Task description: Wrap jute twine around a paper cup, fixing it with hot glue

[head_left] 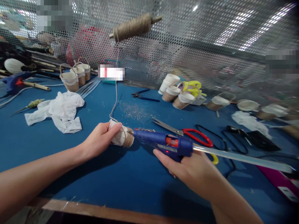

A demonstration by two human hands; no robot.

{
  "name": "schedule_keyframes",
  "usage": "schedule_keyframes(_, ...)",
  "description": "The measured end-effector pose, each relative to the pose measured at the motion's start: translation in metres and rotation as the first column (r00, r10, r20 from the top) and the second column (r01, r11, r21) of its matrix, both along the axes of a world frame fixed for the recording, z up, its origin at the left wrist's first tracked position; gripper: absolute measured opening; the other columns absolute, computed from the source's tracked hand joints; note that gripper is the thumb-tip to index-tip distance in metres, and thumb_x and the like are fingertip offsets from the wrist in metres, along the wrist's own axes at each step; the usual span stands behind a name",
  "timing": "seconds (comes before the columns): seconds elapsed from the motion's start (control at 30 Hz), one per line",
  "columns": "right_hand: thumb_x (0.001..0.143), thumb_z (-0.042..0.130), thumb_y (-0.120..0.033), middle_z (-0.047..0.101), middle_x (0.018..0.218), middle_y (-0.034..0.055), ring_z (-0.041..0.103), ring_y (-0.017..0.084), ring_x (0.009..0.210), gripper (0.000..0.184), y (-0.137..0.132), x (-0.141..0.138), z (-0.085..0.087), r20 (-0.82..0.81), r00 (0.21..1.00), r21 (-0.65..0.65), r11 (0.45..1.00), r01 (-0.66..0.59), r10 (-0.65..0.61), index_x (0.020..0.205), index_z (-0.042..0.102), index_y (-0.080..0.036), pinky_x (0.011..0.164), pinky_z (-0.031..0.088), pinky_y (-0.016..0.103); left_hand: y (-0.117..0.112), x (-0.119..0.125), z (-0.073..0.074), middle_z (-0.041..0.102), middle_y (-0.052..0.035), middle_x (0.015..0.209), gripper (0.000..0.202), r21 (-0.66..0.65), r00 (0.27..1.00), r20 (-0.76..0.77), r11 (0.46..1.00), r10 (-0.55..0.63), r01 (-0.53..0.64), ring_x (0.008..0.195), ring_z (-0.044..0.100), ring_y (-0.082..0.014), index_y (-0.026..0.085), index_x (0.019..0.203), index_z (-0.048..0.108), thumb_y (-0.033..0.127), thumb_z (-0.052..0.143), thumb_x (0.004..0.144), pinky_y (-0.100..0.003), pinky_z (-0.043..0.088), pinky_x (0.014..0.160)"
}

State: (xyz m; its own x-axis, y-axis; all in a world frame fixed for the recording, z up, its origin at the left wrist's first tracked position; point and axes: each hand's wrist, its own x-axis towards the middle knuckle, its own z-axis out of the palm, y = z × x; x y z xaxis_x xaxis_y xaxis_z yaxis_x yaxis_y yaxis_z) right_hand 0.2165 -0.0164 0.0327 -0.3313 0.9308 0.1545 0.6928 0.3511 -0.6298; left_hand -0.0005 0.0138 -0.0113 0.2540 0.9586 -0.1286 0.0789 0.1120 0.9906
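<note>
My left hand (102,137) is closed around a small white paper cup (118,137) tipped on its side, its base end wrapped in brown twine. The twine (116,93) runs from the cup up to a spool (133,27) on a stick against the mesh. In my right hand (187,168) is a blue hot glue gun (163,141) with a red light lit and a long clear glue stick (233,155) out of its back. The gun's nozzle points left, at the twine-wrapped part of the cup; whether it touches is unclear.
Red-handled scissors (198,137) lie just beyond the glue gun, and blue-handled pliers (146,95) farther back. White lace (63,110) is at left. Twine-wrapped cups (70,81) stand back left, others (183,100) back right. A black cable (224,140) winds at right. Perforated metal mesh (187,40) rises behind.
</note>
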Motion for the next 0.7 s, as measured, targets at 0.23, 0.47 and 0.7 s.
schedule_keyframes(0.23, 0.072, 0.057, -0.034, 0.045, 0.035, -0.0024, 0.058, 0.019, 0.053, 0.024, -0.0003, 0.0000, 0.0009, 0.151, 0.988, 0.078, 0.997, -0.017, 0.005, 0.049, 0.054, -0.027, 0.043, 0.040, 0.028, 0.0025, 0.0009, 0.0000, 0.065, -0.0048, 0.070, 0.036, -0.051, 0.999, 0.032, 0.999, 0.020, -0.019, 0.062, 0.058, -0.0150, 0.010, 0.075, 0.063, 0.042, 0.046, 0.080, -0.026, 0.045, 0.064)
schedule_keyframes(0.47, 0.072, 0.056, -0.036, 0.045, 0.035, -0.0020, 0.058, 0.020, 0.053, 0.026, 0.0016, -0.0009, 0.0032, 0.137, 0.991, 0.087, 0.996, -0.018, 0.005, 0.048, 0.052, -0.028, 0.041, 0.039, 0.028, 0.0018, -0.0008, 0.0034, 0.066, -0.0050, 0.064, 0.036, 0.001, 0.998, -0.047, 0.999, 0.049, -0.049, 0.060, 0.059, -0.0170, 0.011, 0.072, 0.065, 0.043, 0.050, 0.076, -0.025, 0.046, 0.057)
schedule_keyframes(0.7, 0.072, 0.056, -0.037, 0.055, 0.047, -0.0001, 0.060, 0.021, 0.063, 0.016, 0.0033, -0.0018, 0.0002, 0.150, 0.988, 0.130, 0.992, 0.004, -0.024, 0.059, 0.059, -0.027, 0.045, 0.042, 0.028, 0.0017, -0.0009, 0.0027, 0.065, -0.0043, 0.063, 0.036, 0.046, 0.996, -0.080, 0.998, 0.041, -0.037, 0.061, 0.058, -0.0169, 0.011, 0.072, 0.065, 0.043, 0.050, 0.076, -0.024, 0.045, 0.056)
